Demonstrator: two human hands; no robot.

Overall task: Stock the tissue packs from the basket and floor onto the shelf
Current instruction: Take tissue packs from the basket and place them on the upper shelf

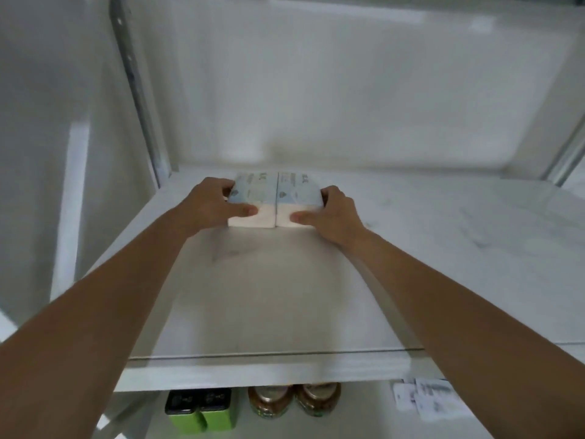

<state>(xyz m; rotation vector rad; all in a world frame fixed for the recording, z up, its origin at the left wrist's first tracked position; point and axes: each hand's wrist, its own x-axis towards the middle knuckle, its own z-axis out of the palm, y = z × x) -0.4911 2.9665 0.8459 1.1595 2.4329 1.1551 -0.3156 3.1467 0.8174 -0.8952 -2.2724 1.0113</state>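
Two tissue packs sit side by side on the white shelf (269, 299), toward its back left. Each has a pale blue printed top and a white front. My left hand (210, 204) grips the left tissue pack (253, 193), thumb across its front face and fingers curled round its left end. My right hand (335, 213) grips the right tissue pack (297, 191) the same way from its right end. The two packs touch along their inner sides. The basket and the floor are out of view.
The shelf's white back wall (348, 106) stands just behind the packs and a metal upright (142, 99) rises at the left. On the lower shelf sit green containers (202, 411), two brown jars (294, 399) and white paper tags (424, 397).
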